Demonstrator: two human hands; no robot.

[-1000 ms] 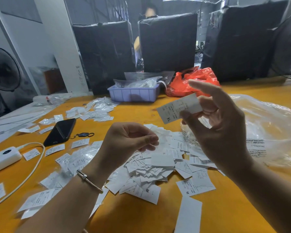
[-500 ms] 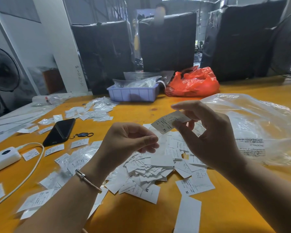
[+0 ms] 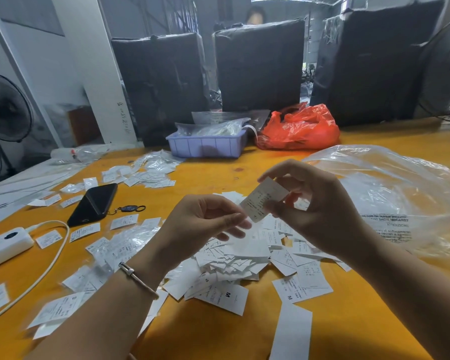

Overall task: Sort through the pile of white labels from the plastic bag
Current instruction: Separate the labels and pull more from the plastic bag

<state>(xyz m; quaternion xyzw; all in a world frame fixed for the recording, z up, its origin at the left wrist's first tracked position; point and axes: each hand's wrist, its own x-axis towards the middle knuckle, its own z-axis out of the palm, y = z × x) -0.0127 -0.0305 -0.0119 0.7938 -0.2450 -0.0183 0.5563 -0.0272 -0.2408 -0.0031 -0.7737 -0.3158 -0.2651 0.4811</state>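
**Label lowered toward the left hand**

Since a second ago the right hand (image 3: 320,206) has brought its label (image 3: 264,200) down from up near the red bag to just above the pile, and the label's lower end now sits right at the left hand's fingertips (image 3: 240,222). That right hand pinches the upper end of the label between thumb and curled fingers, the slip tilted with its printed face toward the camera. The left hand (image 3: 200,224) has barely shifted: it hovers over the pile with fingers curled in toward the thumb. Whether it already touches the label I cannot tell; it looks to hold nothing else. A thin bracelet (image 3: 138,279) rings that wrist.

Below both hands the pile (image 3: 239,266) of white labels lies heaped on the yellow tabletop (image 3: 218,336), some showing an S or M. More labels lie scattered to the left, around a black phone (image 3: 94,203) and a white cable (image 3: 55,258). The clear plastic bag (image 3: 390,193) lies crumpled to the right of the pile, just behind the right hand. Farther back stand a lilac tray (image 3: 205,145) and a red bag (image 3: 302,128).
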